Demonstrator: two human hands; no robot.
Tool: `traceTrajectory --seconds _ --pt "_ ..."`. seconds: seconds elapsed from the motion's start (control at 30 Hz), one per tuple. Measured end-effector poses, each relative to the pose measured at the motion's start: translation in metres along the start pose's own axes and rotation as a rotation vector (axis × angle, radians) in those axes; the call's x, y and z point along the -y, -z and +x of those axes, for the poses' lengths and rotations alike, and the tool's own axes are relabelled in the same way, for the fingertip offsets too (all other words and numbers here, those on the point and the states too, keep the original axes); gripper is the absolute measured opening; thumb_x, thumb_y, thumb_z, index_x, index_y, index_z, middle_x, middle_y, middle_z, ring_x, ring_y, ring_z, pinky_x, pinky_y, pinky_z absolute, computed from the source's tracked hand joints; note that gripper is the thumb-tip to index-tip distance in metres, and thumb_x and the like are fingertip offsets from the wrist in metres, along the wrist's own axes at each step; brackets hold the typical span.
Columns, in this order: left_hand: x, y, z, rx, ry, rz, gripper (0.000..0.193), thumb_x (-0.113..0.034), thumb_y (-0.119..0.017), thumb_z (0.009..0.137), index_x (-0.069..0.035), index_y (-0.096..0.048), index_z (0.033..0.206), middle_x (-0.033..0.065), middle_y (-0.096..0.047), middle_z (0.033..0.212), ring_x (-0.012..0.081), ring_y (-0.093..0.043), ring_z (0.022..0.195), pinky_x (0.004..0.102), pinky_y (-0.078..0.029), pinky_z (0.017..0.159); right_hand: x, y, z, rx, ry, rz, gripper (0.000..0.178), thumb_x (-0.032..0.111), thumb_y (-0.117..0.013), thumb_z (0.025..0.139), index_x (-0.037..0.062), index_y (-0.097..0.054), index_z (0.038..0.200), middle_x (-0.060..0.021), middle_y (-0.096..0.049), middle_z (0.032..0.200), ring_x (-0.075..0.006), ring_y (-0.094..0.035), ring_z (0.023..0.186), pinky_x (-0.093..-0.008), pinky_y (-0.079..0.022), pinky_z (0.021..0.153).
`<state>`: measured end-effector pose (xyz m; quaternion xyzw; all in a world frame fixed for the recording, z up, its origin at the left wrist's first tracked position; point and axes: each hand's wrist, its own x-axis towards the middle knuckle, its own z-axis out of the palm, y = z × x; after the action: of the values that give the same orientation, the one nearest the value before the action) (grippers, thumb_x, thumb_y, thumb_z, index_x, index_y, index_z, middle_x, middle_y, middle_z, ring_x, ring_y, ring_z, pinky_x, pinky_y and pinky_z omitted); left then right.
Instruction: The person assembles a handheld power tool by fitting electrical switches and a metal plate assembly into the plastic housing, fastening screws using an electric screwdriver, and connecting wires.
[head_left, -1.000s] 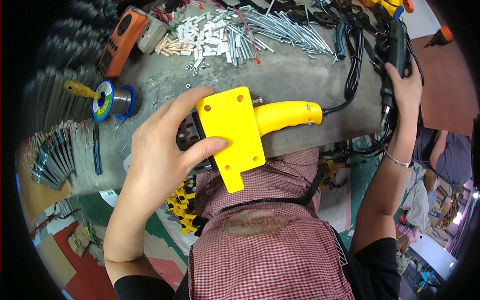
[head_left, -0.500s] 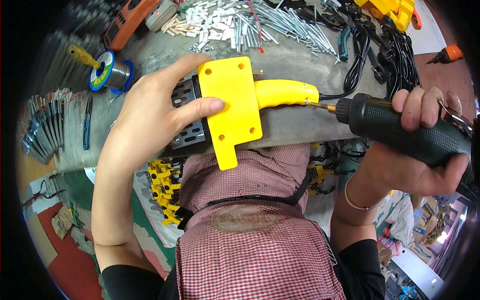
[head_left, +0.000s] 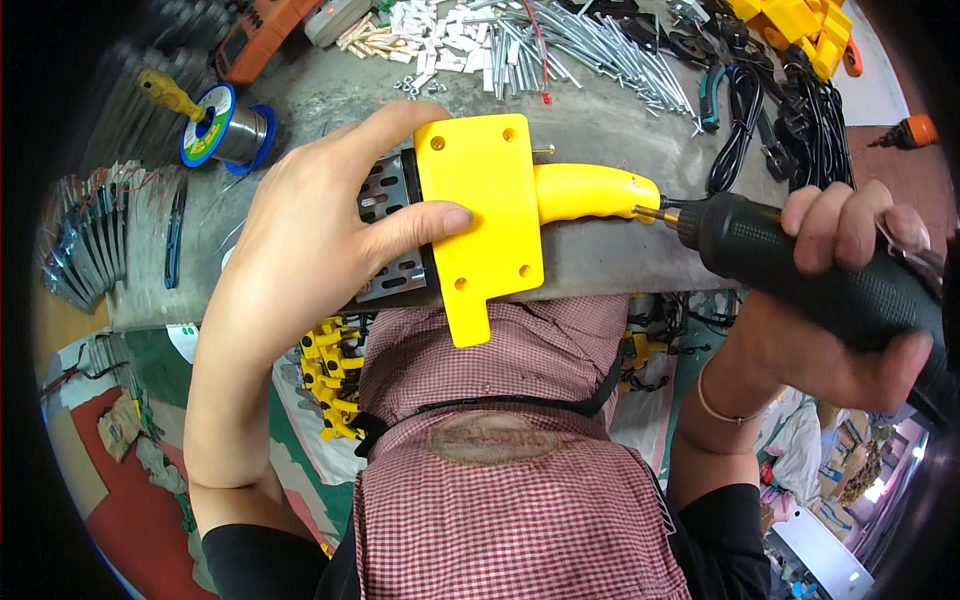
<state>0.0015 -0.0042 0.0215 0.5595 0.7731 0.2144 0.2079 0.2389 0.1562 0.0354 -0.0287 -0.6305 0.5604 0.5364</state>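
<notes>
A yellow plastic tool housing (head_left: 490, 230) with a curved handle (head_left: 590, 192) lies at the bench's near edge. Its left side carries a perforated metal plate (head_left: 388, 280). My left hand (head_left: 310, 210) grips this side, thumb on the yellow face, most fingers hidden behind. My right hand (head_left: 820, 345) is wrapped round a black electric screwdriver (head_left: 775, 250). Its bit (head_left: 655, 214) points left at a screw hole near the handle's tip; whether it is seated in a screw I cannot tell. A black cord leaves the handle's end and passes behind the driver.
Long screws (head_left: 610, 65) and white ceramic pieces (head_left: 440, 35) are heaped at the back. A solder spool (head_left: 235, 130) stands at left, near a bundle of wired strips (head_left: 95, 235). Coiled black cords (head_left: 825, 130) and green-handled pliers (head_left: 711, 98) lie at right.
The whole view has shifted, so bench and hands appear a little farther right. Both hands keep their grips, and the bit stays at the handle's tip.
</notes>
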Motion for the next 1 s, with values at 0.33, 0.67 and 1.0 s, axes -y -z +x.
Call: traceTrajectory --seconds 0.33,0.67,1.0 --pt "-0.005 0.001 -0.001 -0.037 0.005 -0.001 0.064 -0.04 -0.077 0.072 -0.006 -0.058 0.123 0.0183 -0.065 0.113 0.0365 -0.062 0.108 0.0394 -0.047 0.093 -0.01 0.005 0.009 0.263 0.022 0.001 0.066 0.063 -0.066 0.076 0.0066 -0.05 0.107 -0.0014 -0.046 0.078 -0.0105 -0.046 0.057 -0.0265 -0.038 0.058" --pt "-0.004 0.001 -0.003 -0.064 0.008 -0.009 0.065 -0.04 -0.078 0.07 -0.007 -0.059 0.123 0.0188 -0.065 0.114 0.0393 -0.061 0.107 0.0407 -0.047 0.091 -0.012 0.004 0.007 0.21 0.059 -0.022 0.076 0.069 -0.061 0.077 0.005 -0.052 0.116 -0.0004 -0.046 0.078 -0.0095 -0.046 0.057 -0.0263 -0.036 0.055" --pt "-0.005 0.002 -0.002 -0.027 0.01 0.037 0.064 -0.037 -0.079 0.07 -0.007 -0.058 0.122 0.0183 -0.065 0.112 0.0391 -0.062 0.105 0.0413 -0.049 0.088 -0.014 0.002 0.016 0.125 0.019 0.007 0.065 0.063 -0.058 0.077 0.0072 -0.052 0.112 -0.0018 -0.046 0.079 -0.0117 -0.044 0.06 -0.0282 -0.035 0.058"
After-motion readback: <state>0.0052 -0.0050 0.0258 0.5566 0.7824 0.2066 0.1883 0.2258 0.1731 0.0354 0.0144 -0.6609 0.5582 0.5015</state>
